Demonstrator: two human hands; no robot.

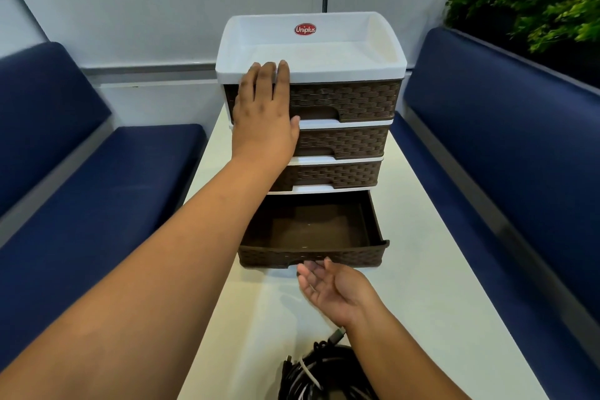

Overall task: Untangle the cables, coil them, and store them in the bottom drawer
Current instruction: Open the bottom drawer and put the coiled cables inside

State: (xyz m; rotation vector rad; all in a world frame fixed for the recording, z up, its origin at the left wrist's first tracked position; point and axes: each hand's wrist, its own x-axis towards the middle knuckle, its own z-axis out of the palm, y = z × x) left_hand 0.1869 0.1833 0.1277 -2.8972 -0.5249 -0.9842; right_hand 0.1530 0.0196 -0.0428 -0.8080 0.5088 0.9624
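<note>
Resting flat on the drawer unit [311, 75], left hand [264, 117]; right hand [328, 289] relaxed, empty.

1 head-worn wide-angle view looks forward and down along a white table [438, 286], close above both forearms. It faces a drawer unit [341, 101] and the wall behind, with blue benches [506, 140] bending at both edges.
</note>
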